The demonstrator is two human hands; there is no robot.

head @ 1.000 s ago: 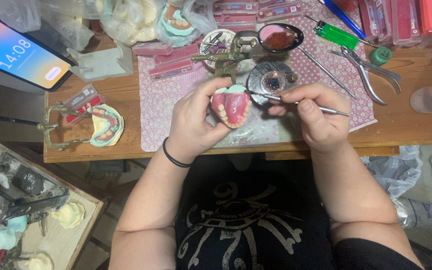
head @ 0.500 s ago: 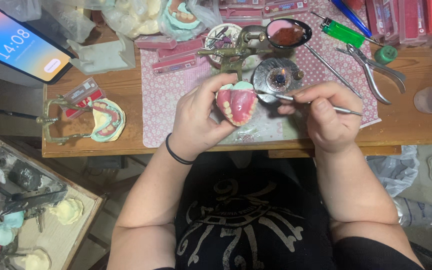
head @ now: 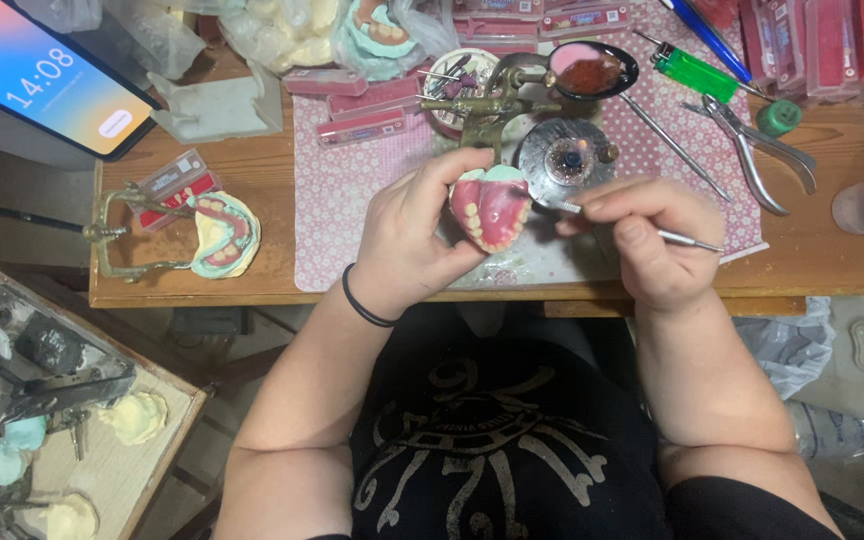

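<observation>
Far left of bench: one brass articulator holding a pale yellow and green plaster cast with teeth, well apart from my hands.
My left hand: fingers curled shut around the pink wax denture with a row of cream teeth, held just above the bench edge.
Denture's lie: between my two hands, tooth arch curving down toward me, nearer my left.
My right hand: pinched closed on one thin steel wax-carving tool, long axis running left-right, tip at the denture's right side.
Behind: one small lit burner, one pair of steel pliers.
</observation>
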